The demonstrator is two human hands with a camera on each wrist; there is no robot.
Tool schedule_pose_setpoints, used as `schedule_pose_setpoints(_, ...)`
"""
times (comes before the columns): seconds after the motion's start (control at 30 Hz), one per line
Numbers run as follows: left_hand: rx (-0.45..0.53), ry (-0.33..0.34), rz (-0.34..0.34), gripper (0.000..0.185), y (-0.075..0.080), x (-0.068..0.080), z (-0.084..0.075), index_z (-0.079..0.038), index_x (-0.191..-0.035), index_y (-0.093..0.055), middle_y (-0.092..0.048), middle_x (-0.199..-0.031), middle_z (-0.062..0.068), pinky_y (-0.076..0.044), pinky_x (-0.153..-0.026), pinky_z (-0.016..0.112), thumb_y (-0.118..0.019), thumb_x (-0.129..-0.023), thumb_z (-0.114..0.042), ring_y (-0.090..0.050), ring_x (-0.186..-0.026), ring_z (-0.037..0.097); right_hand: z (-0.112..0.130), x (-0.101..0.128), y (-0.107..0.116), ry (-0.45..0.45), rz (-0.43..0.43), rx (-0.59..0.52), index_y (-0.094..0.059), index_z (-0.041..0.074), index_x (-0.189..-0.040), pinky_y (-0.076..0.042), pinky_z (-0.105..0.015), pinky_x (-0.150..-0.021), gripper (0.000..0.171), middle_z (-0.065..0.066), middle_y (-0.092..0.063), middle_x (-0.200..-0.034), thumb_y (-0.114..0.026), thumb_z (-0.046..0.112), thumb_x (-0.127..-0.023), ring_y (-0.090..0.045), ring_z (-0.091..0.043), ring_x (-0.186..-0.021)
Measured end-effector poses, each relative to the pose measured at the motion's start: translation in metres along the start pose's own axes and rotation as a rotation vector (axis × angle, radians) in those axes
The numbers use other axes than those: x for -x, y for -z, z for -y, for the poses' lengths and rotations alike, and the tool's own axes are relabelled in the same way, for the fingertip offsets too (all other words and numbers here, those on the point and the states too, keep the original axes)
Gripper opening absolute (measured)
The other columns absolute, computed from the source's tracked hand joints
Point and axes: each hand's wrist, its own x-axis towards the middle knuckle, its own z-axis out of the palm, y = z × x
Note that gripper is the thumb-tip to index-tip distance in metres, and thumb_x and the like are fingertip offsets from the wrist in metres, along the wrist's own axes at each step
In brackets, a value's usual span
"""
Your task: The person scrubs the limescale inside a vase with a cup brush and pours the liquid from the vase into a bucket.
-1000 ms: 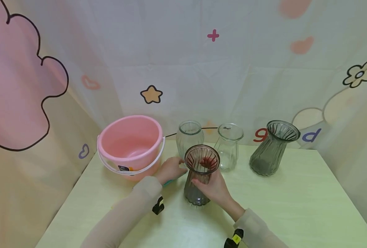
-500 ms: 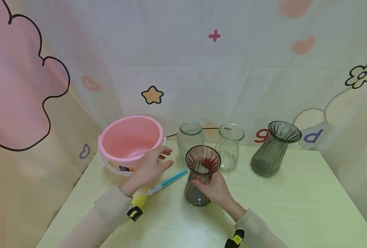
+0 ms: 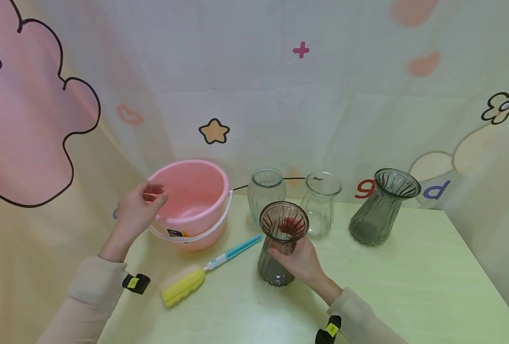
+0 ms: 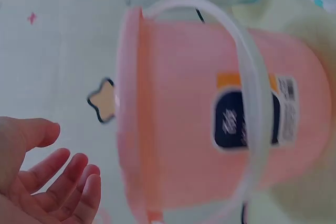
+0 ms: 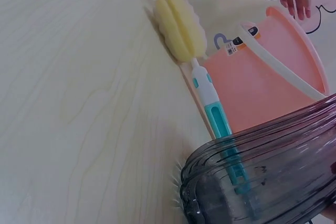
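Note:
My right hand grips the waist of a smoky, reddish-rimmed ribbed glass vase, which stands slightly tilted above the table. My left hand hovers by the left rim of a pink bucket, fingers loosely bent and holding nothing; in the left wrist view it is apart from the bucket's rim. Between bucket and vase lies a bottle brush with a yellow sponge head and a teal-and-white handle. Through the vase's glass, the right wrist view shows the end of the brush handle.
Two clear glass vases, one rounded and one flared, stand behind the held one. A grey ribbed vase leans at the right. The bucket's white handle hangs down its front. A printed curtain backs the table.
My left hand has moved from beside the vase, over the brush, to the bucket's left side, uncovering the whole brush. My right hand keeps its hold on the vase.

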Motion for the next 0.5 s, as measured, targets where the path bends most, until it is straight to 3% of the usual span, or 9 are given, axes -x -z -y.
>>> schedule_pose_setpoints(0.23,-0.019,0.152,-0.07,0.037,0.014,-0.005,0.033,0.001,-0.116,-0.056,-0.059,-0.111,0.021,-0.044,-0.062,0.019,-0.056,-0.09,-0.026,-0.057,-0.096,0.033,0.0,-0.004,0.0,0.029,-0.012,0.033,-0.037,0.005,-0.128,-0.045,-0.048,-0.088,0.07,-0.014,-0.054,-0.12,-0.077,0.018,-0.072,-0.053,-0.03,-0.11)
schedule_pose_setpoints(0.43,-0.046,0.246,-0.011,0.043,0.018,-0.01,0.048,0.001,-0.119,-0.053,-0.056,-0.115,0.022,-0.047,-0.069,0.032,-0.053,-0.09,-0.031,-0.054,-0.1,0.036,0.009,-0.018,0.009,0.023,0.012,0.078,-0.036,0.01,-0.13,-0.045,-0.047,-0.088,0.071,-0.011,-0.051,-0.121,-0.076,0.025,-0.073,-0.052,-0.027,-0.111)
schedule_pose_setpoints(0.5,-0.041,0.263,0.017,0.045,0.019,-0.012,0.05,0.002,-0.12,-0.052,-0.055,-0.115,0.023,-0.048,-0.069,0.032,-0.054,-0.09,-0.031,-0.055,-0.097,0.034,0.017,-0.027,0.015,0.048,0.023,0.098,-0.036,0.011,-0.13,-0.046,-0.046,-0.087,0.072,-0.01,-0.051,-0.121,-0.076,0.027,-0.073,-0.053,-0.026,-0.111)
